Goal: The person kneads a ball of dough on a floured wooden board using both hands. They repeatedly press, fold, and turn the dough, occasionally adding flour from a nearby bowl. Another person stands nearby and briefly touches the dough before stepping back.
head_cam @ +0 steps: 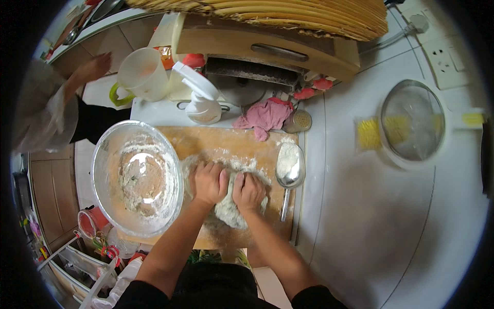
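A lump of pale, floury dough (228,217) lies on a wooden board (197,140) in front of me. My left hand (209,182) grips its left part with curled fingers. Beside it, my right hand (250,193) is closed over the dough's right part. The hands hide much of the lump. Loose flour (247,165) is scattered along its far side. To the left, a large clear bowl (97,197) has flour and dough residue on its inside. A metal scoop (296,175) with flour in it lies at the board's right edge.
Behind the board stand a white spray bottle (202,110), a pink cloth (266,116), a shaker jar (299,121) and a plastic jug (141,75). A sieve (413,119) hangs on the tiled wall at right. Another person's hand (94,67) shows at upper left.
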`<state>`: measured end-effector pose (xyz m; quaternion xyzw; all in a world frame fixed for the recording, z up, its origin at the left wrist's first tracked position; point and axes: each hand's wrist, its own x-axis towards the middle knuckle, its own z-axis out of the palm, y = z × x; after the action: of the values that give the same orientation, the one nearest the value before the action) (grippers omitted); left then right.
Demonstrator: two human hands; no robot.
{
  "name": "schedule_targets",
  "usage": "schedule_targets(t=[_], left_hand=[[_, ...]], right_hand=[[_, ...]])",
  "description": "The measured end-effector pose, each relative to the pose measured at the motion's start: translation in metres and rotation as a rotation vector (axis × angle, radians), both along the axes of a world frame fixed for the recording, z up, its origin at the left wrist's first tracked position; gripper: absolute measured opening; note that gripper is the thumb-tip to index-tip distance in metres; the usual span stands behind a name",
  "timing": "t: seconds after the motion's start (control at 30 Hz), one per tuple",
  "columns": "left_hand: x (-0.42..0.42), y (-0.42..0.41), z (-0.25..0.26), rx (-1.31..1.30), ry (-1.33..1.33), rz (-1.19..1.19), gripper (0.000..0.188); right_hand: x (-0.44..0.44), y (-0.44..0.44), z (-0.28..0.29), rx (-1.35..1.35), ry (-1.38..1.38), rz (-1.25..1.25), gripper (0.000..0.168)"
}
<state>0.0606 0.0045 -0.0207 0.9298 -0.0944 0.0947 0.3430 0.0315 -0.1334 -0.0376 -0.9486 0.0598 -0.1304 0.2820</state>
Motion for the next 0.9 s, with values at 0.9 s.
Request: schedule_targets(t=[0.9], left_hand=[[-0.11, 0.023, 0.065, -0.011, 0.118, -0.225, 0.032]], right_hand=[[-0.122, 0.023, 0.053, 0.006, 0.239, 0.185, 0.037]])
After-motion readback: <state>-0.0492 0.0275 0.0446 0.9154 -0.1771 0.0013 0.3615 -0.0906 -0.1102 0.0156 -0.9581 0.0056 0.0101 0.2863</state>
